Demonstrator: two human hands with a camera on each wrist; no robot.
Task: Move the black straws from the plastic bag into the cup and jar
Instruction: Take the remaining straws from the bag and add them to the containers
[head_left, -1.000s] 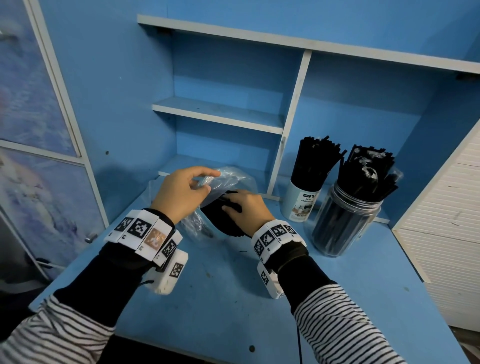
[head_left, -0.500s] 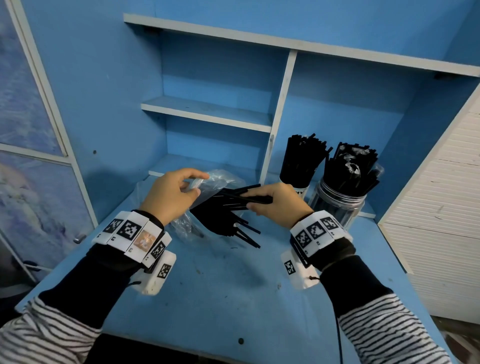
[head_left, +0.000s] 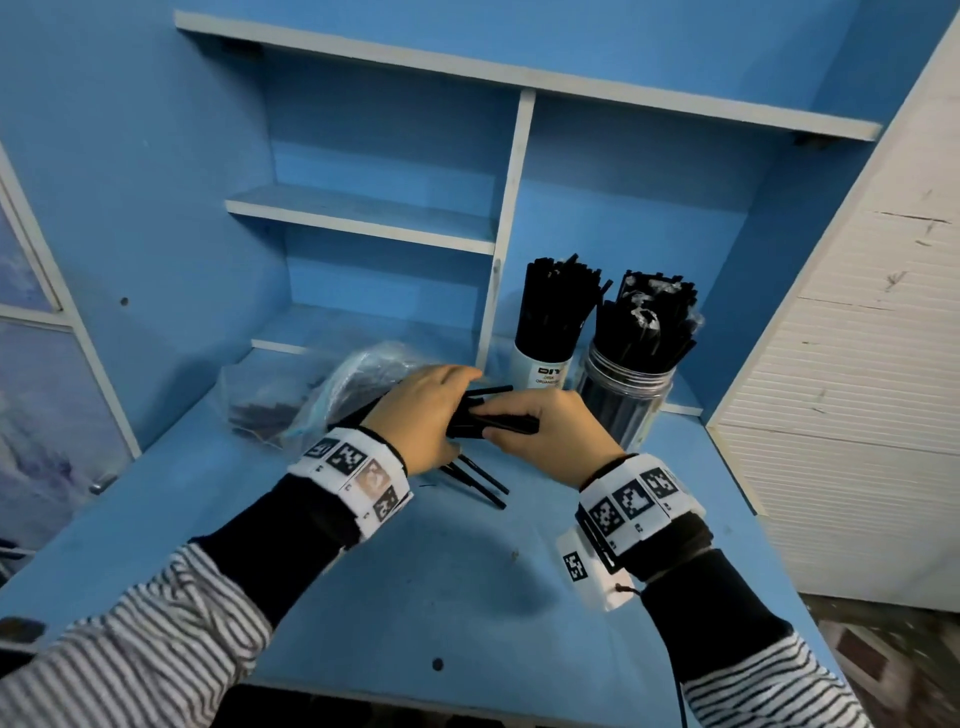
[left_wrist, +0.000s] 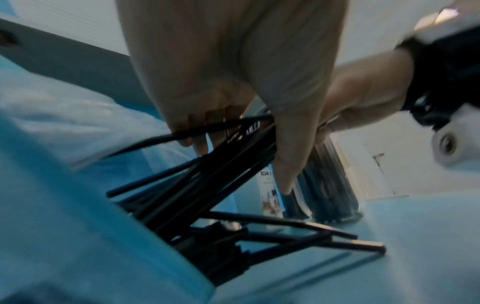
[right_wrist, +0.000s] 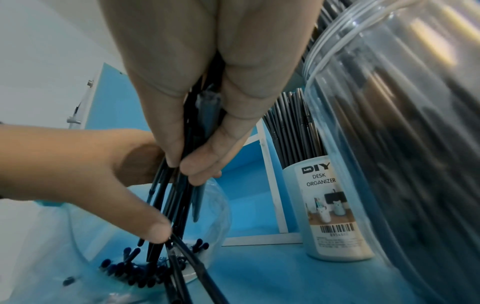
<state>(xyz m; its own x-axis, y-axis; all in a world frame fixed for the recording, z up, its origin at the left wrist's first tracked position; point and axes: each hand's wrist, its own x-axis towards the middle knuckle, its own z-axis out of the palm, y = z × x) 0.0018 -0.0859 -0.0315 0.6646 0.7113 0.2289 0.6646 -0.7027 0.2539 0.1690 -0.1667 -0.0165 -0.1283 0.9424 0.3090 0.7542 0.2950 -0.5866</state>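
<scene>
A bundle of black straws (head_left: 491, 415) is held just above the blue table between both hands. My right hand (head_left: 540, 431) grips one end of the bundle (right_wrist: 182, 195), fingers and thumb pinched round it. My left hand (head_left: 421, 415) closes on the other part, its thumb (left_wrist: 288, 164) lying along the straws (left_wrist: 207, 174). The clear plastic bag (head_left: 280, 395) lies left of the hands with more straws in it (right_wrist: 130, 265). A white cup (head_left: 540, 366) and a clear jar (head_left: 623, 400), both packed with black straws, stand right behind the hands.
A few loose straws (head_left: 480, 480) lie on the table under the hands. Blue shelves with a white divider (head_left: 506, 223) rise behind the cup. A white slatted cabinet (head_left: 841, 389) walls off the right side.
My right hand pulled a bundle of straws out of the bag toward the right. My left hand let go of the bag and moved right onto the bundle. A few straws now lie on the table.
</scene>
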